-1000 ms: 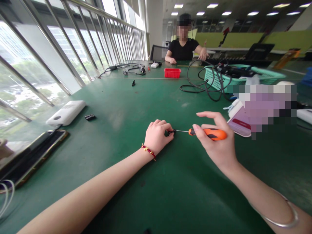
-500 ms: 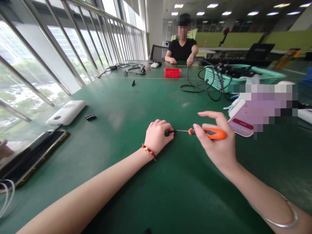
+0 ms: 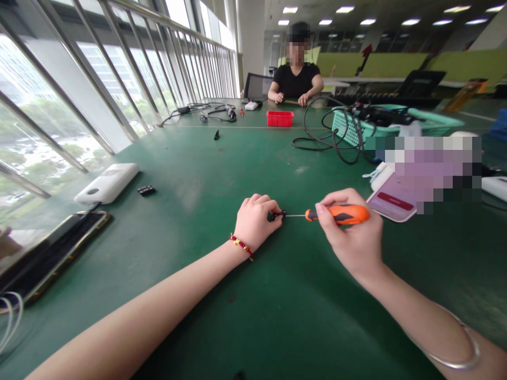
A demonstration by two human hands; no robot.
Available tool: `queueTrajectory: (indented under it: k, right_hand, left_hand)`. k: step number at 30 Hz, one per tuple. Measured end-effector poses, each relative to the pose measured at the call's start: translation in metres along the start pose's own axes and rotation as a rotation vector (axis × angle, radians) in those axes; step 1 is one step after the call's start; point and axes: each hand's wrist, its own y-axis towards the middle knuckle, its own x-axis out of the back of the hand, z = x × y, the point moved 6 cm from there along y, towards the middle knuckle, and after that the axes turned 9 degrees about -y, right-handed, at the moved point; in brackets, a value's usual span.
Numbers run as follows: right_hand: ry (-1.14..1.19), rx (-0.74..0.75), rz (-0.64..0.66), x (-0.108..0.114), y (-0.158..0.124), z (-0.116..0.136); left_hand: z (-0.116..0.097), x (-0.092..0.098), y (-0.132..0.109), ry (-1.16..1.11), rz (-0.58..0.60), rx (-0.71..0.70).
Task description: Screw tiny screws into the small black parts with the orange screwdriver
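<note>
Both closed: left grip (image 3: pixel 256 221) pinched a small black part (image 3: pixel 278 215), right grip (image 3: pixel 352 237) held the orange screwdriver (image 3: pixel 348 214) against it, driving seemingly underway, unfinished.

Two hands at the grip: left hand (image 3: pixel 257 221), right hand (image 3: pixel 354 240). One orange screwdriver (image 3: pixel 341 213), one small black part (image 3: pixel 278 215). Left of the grip: one white box (image 3: pixel 108 183), one black block (image 3: pixel 146 190), one dark tablet (image 3: pixel 51 253). Beyond the grip: one red bin (image 3: pixel 280 120), one teal basket (image 3: pixel 435 122), one person (image 3: pixel 297 80).
</note>
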Motion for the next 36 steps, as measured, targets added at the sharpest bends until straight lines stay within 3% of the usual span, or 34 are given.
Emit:
queueTrajectory:
  k: [8, 23, 30, 36]
  right_hand:
    - [-0.029, 0.09, 0.042, -0.004, -0.005, 0.007]
    - [-0.03, 0.044, 0.094, -0.007, -0.003, 0.006]
    - [0.122, 0.045, 0.092, -0.008, -0.003, 0.007]
    - [0.045, 0.012, 0.238, -0.013, -0.004, 0.008]
  left_hand:
    - [-0.002, 0.0, 0.0, 0.033, 0.008, -0.013]
    - [-0.002, -0.001, 0.0, 0.033, 0.004, -0.024]
    - [-0.002, 0.0, -0.001, 0.019, -0.007, -0.028]
    - [-0.002, 0.0, 0.0, 0.025, -0.007, -0.029]
